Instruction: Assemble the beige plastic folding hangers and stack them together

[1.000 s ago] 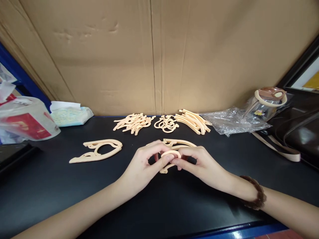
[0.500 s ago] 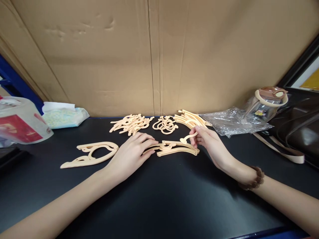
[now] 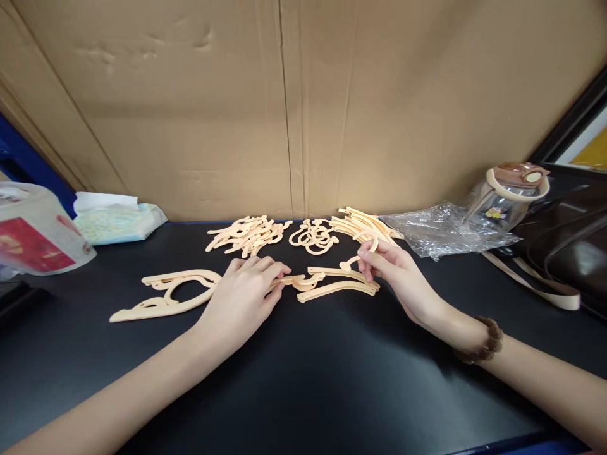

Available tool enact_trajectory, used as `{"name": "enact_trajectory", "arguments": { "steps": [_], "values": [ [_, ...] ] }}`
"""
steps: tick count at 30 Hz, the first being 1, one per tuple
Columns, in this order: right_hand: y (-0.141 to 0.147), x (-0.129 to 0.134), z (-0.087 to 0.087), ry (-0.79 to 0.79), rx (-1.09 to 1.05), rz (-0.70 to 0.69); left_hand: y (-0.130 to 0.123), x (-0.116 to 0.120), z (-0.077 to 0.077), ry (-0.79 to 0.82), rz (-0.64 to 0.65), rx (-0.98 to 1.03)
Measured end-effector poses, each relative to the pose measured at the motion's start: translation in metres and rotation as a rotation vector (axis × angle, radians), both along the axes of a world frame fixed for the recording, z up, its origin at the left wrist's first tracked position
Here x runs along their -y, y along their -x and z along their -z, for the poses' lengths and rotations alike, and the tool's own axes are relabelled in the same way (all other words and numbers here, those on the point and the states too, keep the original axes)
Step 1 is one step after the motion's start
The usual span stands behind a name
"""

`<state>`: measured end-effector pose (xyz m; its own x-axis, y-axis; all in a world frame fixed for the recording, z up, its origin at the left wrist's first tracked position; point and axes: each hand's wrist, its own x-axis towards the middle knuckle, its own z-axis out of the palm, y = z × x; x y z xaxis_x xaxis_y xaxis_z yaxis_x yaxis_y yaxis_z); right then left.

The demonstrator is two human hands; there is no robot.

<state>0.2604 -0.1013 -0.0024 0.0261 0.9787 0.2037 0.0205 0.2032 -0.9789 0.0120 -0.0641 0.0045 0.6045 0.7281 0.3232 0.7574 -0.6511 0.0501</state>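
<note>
My left hand (image 3: pixel 246 287) pinches one end of a beige hanger arm (image 3: pixel 308 280), whose curled end points right. Between thumb and fingertips, my right hand (image 3: pixel 398 268) has a beige hanger hook (image 3: pixel 351 261) by its curved part, with the knobbed end toward the left. Below the hook, two slim curved bars (image 3: pixel 336 289) lie joined at their right ends, spreading apart leftward. To the left of my left hand is a folded beige hanger (image 3: pixel 161 311), its right end partly covered by that hand.
Along the cardboard wall (image 3: pixel 199 126) lie loose hanger arms (image 3: pixel 246 235), hooks (image 3: pixel 313 237) and curved bars (image 3: pixel 365 222). A plastic bag (image 3: pixel 431 230) and clear bottle (image 3: pixel 505 202) stand right. Left are a tissue pack (image 3: pixel 118 221) and translucent container (image 3: pixel 40 230).
The hanger arm in my left hand has drawn left and slid away from the upper bar. My right hand has shifted slightly left, and the hook's curve now shows above the fingers.
</note>
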Motion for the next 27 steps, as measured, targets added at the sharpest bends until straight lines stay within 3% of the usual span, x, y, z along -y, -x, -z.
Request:
{"name": "enact_trajectory", "arguments": {
  "steps": [9, 27],
  "values": [
    [0.002, -0.002, 0.001, 0.046, -0.048, 0.066, -0.013, 0.013, 0.005, 0.038, 0.256, 0.059],
    [0.002, 0.001, 0.002, 0.060, -0.009, 0.006, -0.009, 0.013, -0.007, -0.057, 0.240, 0.052]
  ]
}}
